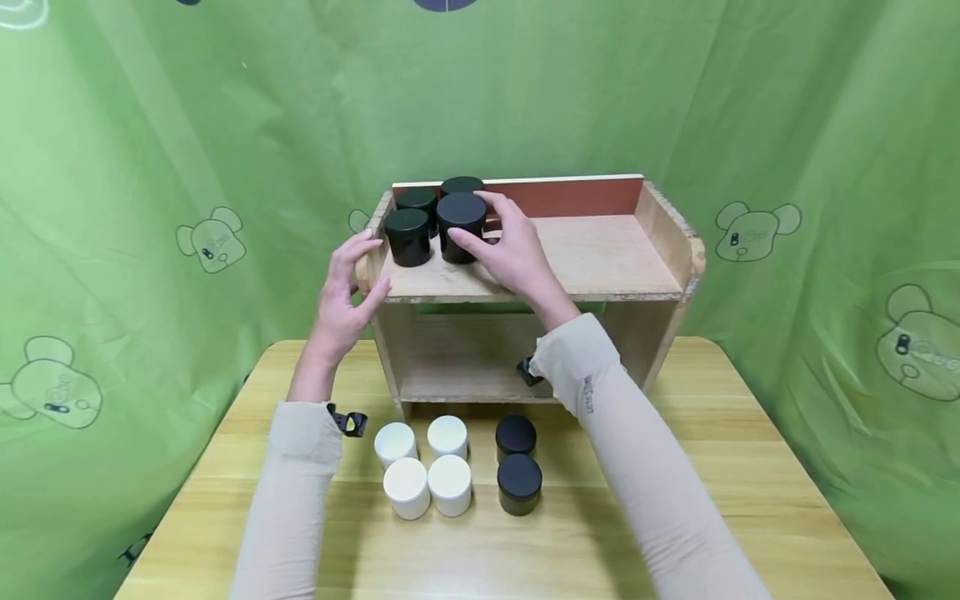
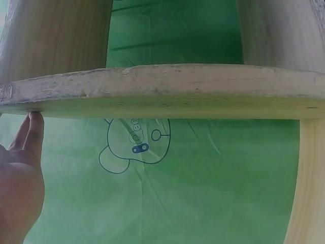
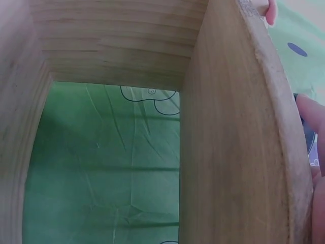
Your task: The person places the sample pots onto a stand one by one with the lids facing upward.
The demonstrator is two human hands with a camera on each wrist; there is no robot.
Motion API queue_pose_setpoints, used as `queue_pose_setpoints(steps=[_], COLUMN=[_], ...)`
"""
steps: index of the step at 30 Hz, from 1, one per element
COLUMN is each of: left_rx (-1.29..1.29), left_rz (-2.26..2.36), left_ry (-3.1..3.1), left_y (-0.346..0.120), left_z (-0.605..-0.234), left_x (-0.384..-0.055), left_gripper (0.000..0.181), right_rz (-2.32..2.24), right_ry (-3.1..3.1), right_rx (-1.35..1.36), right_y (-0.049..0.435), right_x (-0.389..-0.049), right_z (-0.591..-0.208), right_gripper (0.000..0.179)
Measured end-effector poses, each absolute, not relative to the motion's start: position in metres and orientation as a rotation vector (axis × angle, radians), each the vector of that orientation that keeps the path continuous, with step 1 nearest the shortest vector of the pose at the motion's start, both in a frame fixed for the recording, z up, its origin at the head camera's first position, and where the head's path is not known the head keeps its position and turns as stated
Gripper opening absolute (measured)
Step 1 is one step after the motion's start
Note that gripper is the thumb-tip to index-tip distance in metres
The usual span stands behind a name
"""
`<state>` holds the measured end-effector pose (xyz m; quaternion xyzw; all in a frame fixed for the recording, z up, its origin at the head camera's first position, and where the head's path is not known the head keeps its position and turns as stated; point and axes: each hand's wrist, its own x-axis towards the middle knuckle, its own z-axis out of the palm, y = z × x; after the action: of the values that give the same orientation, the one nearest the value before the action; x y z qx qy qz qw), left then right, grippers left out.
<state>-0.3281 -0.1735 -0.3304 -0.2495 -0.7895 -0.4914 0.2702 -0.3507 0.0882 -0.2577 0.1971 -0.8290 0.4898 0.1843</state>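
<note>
My right hand (image 1: 517, 250) grips a black lidded jar (image 1: 461, 218) from its right side, thumb in front and fingers behind, on the top shelf (image 1: 592, 258). Three more black jars stand close to it in the left corner, one of them the front-left jar (image 1: 408, 242). My left hand (image 1: 339, 304) is at the left side panel of the wooden shelf unit, thumb and fingers spread and holding nothing. In the left wrist view, its fingers (image 2: 33, 134) reach the panel's edge. Only part of the right hand (image 3: 316, 132) shows at the right wrist view's edge.
Several white jars (image 1: 450, 485) stand grouped on the wooden table (image 1: 720, 483) before the shelf unit. To their right are two black jars, the nearer black jar (image 1: 519, 483) in front of the other. A green curtain (image 1: 225, 125) hangs behind.
</note>
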Motion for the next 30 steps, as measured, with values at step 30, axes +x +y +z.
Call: queue_pose_setpoints(steps=[30], left_rx=[-0.662], left_rz=[-1.332], left_ry=[-2.142], left_y=[-0.167], left_z=[-0.318], left_x=[-0.312], left_gripper=[0.054], right_rz=[1.503], right_ry=[-2.399], right_rx=[0.512], right_y=[0.089], right_x=[-0.352], right_z=[-0.257], right_gripper=[0.065])
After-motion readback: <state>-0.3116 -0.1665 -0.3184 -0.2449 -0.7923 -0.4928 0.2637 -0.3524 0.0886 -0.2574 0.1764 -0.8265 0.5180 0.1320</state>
